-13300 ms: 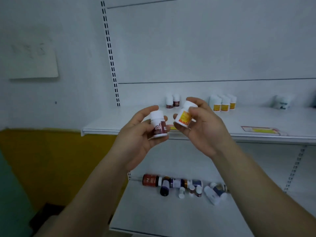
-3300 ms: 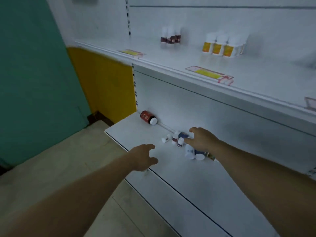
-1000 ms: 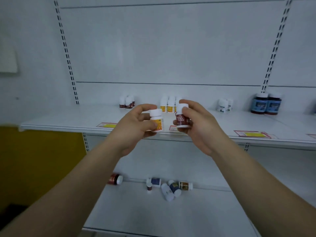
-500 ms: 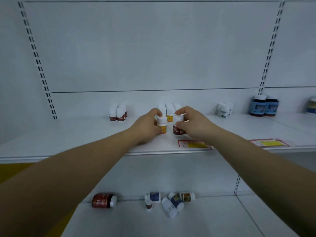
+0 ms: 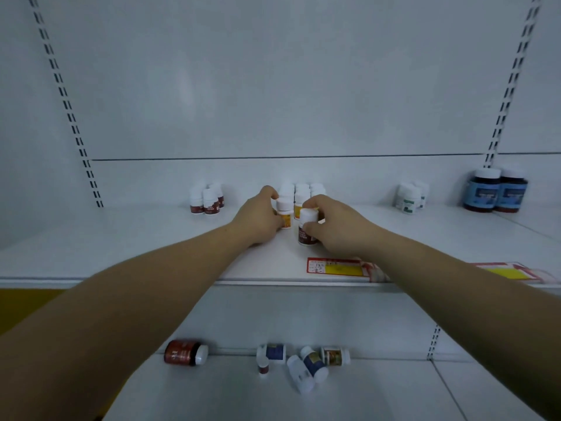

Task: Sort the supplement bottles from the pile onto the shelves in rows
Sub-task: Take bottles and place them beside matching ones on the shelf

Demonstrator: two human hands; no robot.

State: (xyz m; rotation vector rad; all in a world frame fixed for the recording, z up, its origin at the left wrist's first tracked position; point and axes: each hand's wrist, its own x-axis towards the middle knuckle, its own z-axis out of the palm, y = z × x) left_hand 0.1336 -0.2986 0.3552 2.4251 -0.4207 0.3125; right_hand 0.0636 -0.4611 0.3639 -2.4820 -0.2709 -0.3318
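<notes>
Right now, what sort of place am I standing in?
Likely a pharmacy or shop: white shelving on slotted uprights, small supplement bottles grouped by label, and a red-and-yellow price tag at the shelf edge.

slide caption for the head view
Left hand holds a yellow-label bottle, right hand a red-label bottle, on the upper shelf.

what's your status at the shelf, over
Left hand grips yellow-label bottle, right hand grips maroon-label bottle, both upright on upper shelf. Yellow row just behind. Pile on lower shelf; nothing blocking.

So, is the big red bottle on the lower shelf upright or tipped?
Tipped: the red bottle lies on its side, white cap pointing right.
</notes>
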